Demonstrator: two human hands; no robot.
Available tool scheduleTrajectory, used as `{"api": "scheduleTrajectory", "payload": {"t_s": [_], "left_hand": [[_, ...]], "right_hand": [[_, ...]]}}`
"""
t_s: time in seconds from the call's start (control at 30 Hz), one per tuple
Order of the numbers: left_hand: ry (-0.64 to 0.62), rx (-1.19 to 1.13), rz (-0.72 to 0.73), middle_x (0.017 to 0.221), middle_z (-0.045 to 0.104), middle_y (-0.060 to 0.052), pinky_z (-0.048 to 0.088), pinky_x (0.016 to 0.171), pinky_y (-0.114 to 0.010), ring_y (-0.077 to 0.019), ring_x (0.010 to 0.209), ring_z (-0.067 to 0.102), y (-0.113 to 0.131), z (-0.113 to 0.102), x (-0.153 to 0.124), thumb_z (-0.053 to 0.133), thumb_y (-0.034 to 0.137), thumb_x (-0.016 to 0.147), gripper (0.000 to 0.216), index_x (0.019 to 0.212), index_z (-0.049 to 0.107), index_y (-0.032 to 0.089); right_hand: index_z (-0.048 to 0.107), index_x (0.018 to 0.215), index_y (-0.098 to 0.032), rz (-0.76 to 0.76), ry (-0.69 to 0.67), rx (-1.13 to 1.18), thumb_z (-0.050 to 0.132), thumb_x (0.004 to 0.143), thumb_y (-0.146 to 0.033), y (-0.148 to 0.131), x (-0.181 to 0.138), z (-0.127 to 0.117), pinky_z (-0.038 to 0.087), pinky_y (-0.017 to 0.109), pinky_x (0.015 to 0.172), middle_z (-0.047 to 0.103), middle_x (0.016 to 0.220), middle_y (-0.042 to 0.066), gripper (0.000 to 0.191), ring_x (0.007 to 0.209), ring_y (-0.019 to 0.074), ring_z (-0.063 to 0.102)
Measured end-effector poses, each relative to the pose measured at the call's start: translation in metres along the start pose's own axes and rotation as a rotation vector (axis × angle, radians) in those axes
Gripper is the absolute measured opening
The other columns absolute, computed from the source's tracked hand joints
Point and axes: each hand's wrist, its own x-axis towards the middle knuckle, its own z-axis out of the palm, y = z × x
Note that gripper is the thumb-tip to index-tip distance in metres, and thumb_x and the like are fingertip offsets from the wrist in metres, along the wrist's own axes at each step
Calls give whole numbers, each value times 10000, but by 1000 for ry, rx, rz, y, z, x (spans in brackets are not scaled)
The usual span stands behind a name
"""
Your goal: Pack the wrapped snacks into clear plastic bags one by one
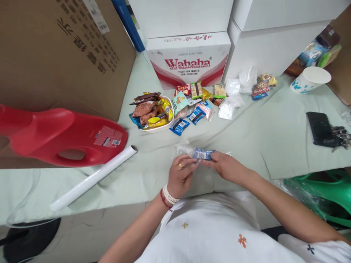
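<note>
A small blue snack packet [202, 155] lies against a clear plastic bag [183, 149] near the table's front edge. Whether the packet is inside the bag or on top of it, I cannot tell. My left hand [181, 175], with a ring and a bead bracelet, has its fingers closed on the bag at the packet's left end. From the other side, my right hand [230, 167] pinches the packet's right end. Beyond both hands stands a white tub [171, 122] heaped with wrapped snacks [145, 108]. Two more blue packets [180, 126] [196, 115] lie beside it.
Folded clear bags [230, 109] and filled bags [261, 87] lie farther back. A white Wahaha carton [189, 62] stands behind. To the left are a red jug [65, 135] and white tube [93, 179]; to the right, a paper cup [309, 80], black phone-like object [319, 128] and keys [340, 136].
</note>
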Motion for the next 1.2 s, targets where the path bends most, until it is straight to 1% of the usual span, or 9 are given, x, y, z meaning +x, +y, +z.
{"api": "scheduleTrajectory", "payload": {"t_s": [0.13,0.23,0.37,0.53,0.73,0.9,1.03,1.1,1.2], "left_hand": [[52,159,-41,1246,692,-100,353,1137,-594,-308,1313,526,4,-20,19,536,143,862,445,1242,704,303],[-268,189,161,1235,725,-50,95,1229,-681,-293,1388,499,-14,-25,36,520,104,858,477,1219,711,350],[-507,184,116,1093,776,-43,223,1212,-625,-247,1238,621,-57,-42,24,470,48,822,495,1146,741,307],[-186,253,-12,1250,734,-62,408,1028,-510,-292,1269,572,-43,-64,8,512,117,830,454,1181,739,292],[-405,148,147,1401,680,-35,393,879,-412,-226,1143,629,3,-8,28,490,93,919,510,1363,651,286],[-347,180,143,1426,663,-23,379,909,-430,-234,1178,602,-7,17,20,534,115,940,375,1224,726,268],[-303,178,142,1421,667,-18,373,930,-424,-220,1163,599,-9,16,13,543,109,942,368,1219,723,270],[-279,177,140,1413,672,-10,370,928,-422,-216,1150,601,-9,17,12,547,114,946,352,1209,725,266],[-243,177,144,1411,673,-3,373,924,-428,-218,1133,606,-10,18,11,556,122,944,343,1211,723,259]], "right_hand": [[628,1426,-251,-18,-22,-43,353,1020,-104,-5,4,-6,428,321,807,624,1000,103,512,904,225,531],[633,1420,-266,-4,-25,-7,386,1017,-115,-6,5,-10,426,309,799,624,1003,99,496,914,225,535],[598,1458,-293,22,-55,3,408,1018,-132,-3,4,-11,410,288,749,596,976,85,505,863,207,517],[633,1414,-225,3,-30,-42,420,1003,-126,-9,8,-10,428,335,799,584,1003,110,474,906,235,500],[725,1165,-214,-14,92,180,418,1008,-177,-14,-8,-23,483,397,917,633,1061,111,347,1005,251,549],[582,1388,-173,532,572,42,489,1012,-405,11,-16,-4,437,514,1056,556,1267,177,451,1228,326,481],[681,1148,-178,555,565,-36,649,905,-442,23,-7,16,353,587,1129,468,1457,190,360,1436,415,285],[683,944,-196,504,551,40,622,911,-364,23,-7,13,398,529,1091,556,1373,168,181,1370,384,403],[622,858,-214,542,496,270,581,933,-366,15,-10,-7,498,366,825,680,955,75,175,908,245,625]]}}
